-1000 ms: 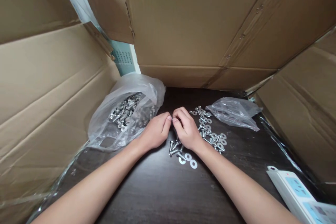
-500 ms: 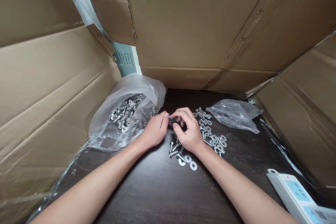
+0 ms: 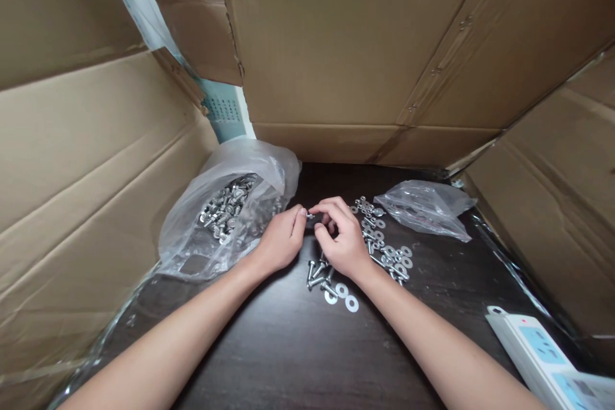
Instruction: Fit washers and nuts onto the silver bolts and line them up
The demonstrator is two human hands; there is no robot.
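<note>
My left hand (image 3: 284, 236) is closed, with thumb and forefinger pinching a small metal bolt (image 3: 309, 215) whose end sticks out to the right. My right hand (image 3: 342, 237) faces it, its forefinger stretched to the bolt's tip and its thumb held apart below. The other right fingers are curled and partly hidden. Beneath and in front of the right hand lie several loose bolts (image 3: 317, 277) and flat washers (image 3: 352, 303). More bolts, washers and nuts form a loose pile (image 3: 391, 259) to its right.
Behind my left forearm, a clear plastic bag (image 3: 177, 237) holds many small bolts. Another clear bag (image 3: 427, 208) lies flat at the back right. A white power strip (image 3: 533, 352) is at the near right. Cardboard walls (image 3: 355, 45) surround the dark table (image 3: 269, 359).
The view has shifted slightly. A little more of the bolt shows between my hands, and my right forefinger has moved a little along it. The scattered parts stay put.
</note>
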